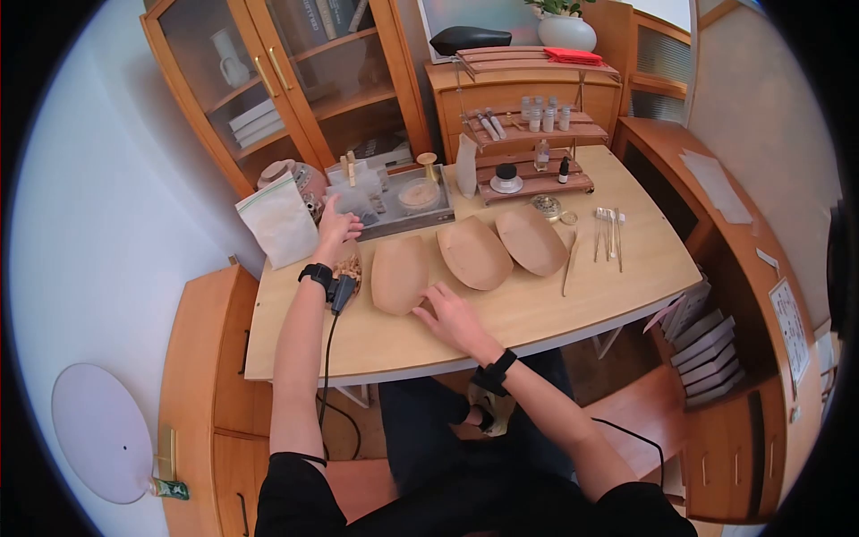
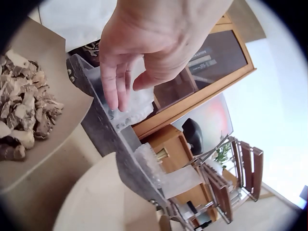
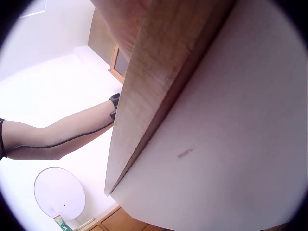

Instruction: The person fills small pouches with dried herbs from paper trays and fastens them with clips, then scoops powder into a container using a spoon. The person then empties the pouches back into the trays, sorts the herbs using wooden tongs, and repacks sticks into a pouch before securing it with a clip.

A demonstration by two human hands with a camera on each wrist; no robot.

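Observation:
In the head view my left hand reaches over the near left part of a grey tray. The left wrist view has this hand with fingers pointing down at a clear bag; whether they touch it I cannot tell. Wood-like pieces lie in a brown paper boat beside it. My right hand is by the lower right edge of an empty paper boat, fingers loosely bent. Two more paper boats stand to its right. The right wrist view shows only part of that hand.
A white pouch stands at the left. Behind are a tiered wooden rack with small bottles and a round tin. Several thin tools lie at the right. A cable hangs from the left wrist over the table edge.

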